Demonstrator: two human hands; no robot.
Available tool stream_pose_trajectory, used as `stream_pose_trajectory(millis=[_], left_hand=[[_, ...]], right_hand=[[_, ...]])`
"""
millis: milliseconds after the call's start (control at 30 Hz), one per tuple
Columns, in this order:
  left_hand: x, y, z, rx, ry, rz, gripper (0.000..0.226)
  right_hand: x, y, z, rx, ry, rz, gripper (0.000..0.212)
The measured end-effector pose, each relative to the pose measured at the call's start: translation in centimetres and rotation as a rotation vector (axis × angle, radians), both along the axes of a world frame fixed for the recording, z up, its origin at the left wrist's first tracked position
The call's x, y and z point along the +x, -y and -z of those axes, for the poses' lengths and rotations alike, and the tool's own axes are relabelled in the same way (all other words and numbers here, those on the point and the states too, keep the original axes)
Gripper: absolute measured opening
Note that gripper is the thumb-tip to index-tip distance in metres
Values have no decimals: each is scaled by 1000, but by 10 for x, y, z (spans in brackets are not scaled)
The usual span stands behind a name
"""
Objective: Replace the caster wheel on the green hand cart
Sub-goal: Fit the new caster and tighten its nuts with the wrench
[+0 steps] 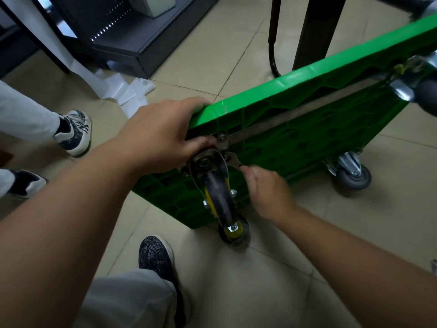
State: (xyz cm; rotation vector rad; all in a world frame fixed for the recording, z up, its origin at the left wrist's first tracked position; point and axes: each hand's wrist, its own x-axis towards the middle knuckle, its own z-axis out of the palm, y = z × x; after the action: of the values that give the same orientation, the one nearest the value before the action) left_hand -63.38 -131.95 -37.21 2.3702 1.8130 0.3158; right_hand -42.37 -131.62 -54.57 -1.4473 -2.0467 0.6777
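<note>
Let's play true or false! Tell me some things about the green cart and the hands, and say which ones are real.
1. The green cart is tipped up on its edge on the floor, with its underside showing. True.
2. The left hand grips the cart's top corner. True.
3. The right hand lies flat on the floor. False: its fingers are up at the caster plate.
4. Every wheel has yellow in it. False: the near caster wheel does, but the grey wheel farther along has none.
</note>
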Motion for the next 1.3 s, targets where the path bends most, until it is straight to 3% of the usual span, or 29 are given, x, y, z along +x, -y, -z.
stream_pose_trajectory(millis=[100, 167, 200, 267, 300, 367, 433, 533, 633, 1033, 1167, 1300], left_hand=[[1, 1, -1, 0, -7, 4, 42], [1, 0, -2, -17, 0, 4, 41], [1, 0, -2, -25, 3, 4, 41], [1, 1, -2, -24, 2, -1, 42], [2, 1, -2, -18, -1, -5, 41], [1, 1, -1, -9, -5, -3, 41], [1, 1, -1, -1, 0, 4, 41], [0, 1, 1, 4, 3, 4, 42], [0, 1, 1, 19, -5, 0, 42], [-1, 1, 3, 30, -3, 9, 41], [-2, 0, 4, 35, -8, 3, 43], [-2, 0, 3, 36, -12, -1, 44]], right_hand=[[-36, 26, 16, -448, -497, -5, 53], [-47, 35, 22, -539, -578, -37, 40], [-43, 36, 21, -545, -572, -31, 43], [-20, 29, 15, -481, -453, -46, 55], [-2, 21, 10, -392, -246, -117, 55], [33, -2, -6, -114, 376, -235, 56], [56, -27, -33, 208, 686, -326, 66], [61, -53, -77, 612, 730, -373, 63], [52, -67, -109, 809, 831, -380, 55], [34, -59, -121, 924, 1057, -502, 51], [33, -57, -108, 865, 1023, -454, 55], [36, -49, -87, 884, 975, -271, 51]])
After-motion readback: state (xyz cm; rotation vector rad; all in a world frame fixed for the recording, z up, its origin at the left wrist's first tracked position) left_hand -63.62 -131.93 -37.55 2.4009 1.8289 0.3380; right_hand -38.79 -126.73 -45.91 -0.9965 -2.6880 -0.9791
